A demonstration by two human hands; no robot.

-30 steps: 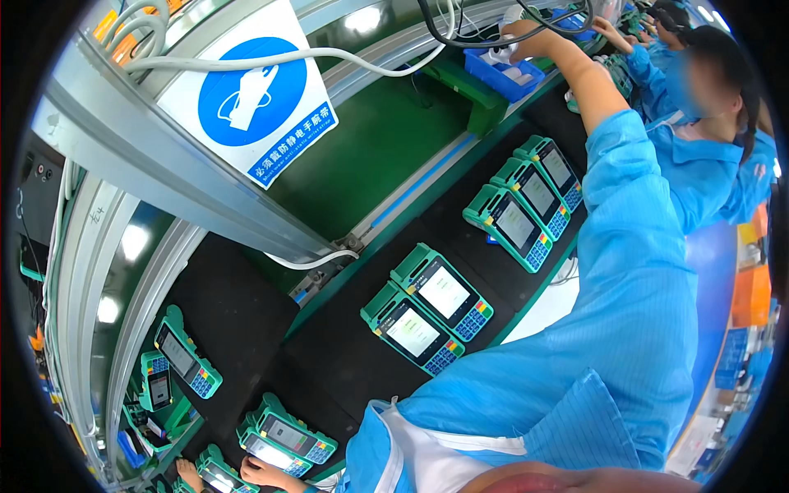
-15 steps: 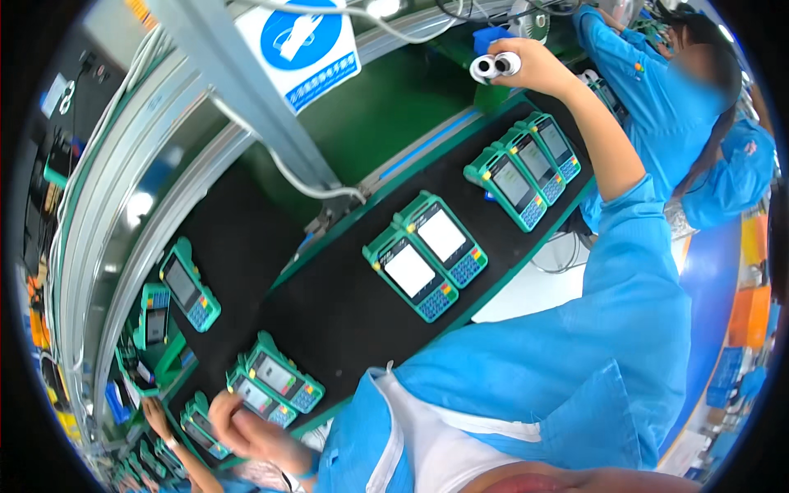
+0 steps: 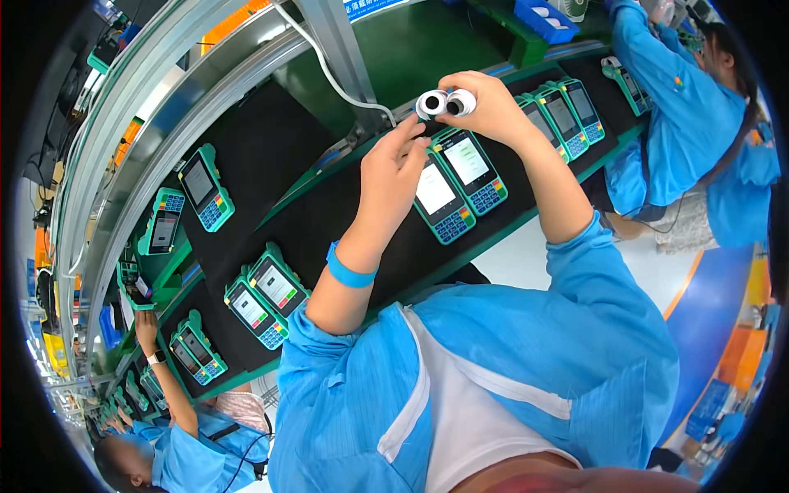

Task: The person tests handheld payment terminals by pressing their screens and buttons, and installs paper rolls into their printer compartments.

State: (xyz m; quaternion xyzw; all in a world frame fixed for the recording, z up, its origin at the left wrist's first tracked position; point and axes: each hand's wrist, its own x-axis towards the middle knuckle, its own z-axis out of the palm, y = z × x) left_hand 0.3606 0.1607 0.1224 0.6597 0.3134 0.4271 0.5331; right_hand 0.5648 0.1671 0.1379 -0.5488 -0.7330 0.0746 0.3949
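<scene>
My right hand [image 3: 486,107] is closed around two small white paper rolls [image 3: 431,103], held side by side with their hollow ends showing. My left hand [image 3: 393,174], with a blue band at its wrist, has reached up to the left roll. Its fingers are apart, and the fingertips are at or just under that roll's edge; whether they touch it I cannot tell. Below the rolls, two green handheld payment terminals [image 3: 445,201] with lit screens lie side by side on the black belt [image 3: 345,238]. The fingers cover part of their upper ends.
More payment terminals lie along the belt, one pair [image 3: 261,306] at lower left and a group [image 3: 567,115] at right. A metal post [image 3: 329,57] and white cable stand beyond. A blue bin [image 3: 545,23] holds white rolls. Co-workers sit at right [image 3: 686,123] and lower left [image 3: 205,448].
My right hand has brought the rolls left and down, over the lit terminals. My left hand has moved up from the lower-left terminals to the rolls. The view has shifted.
</scene>
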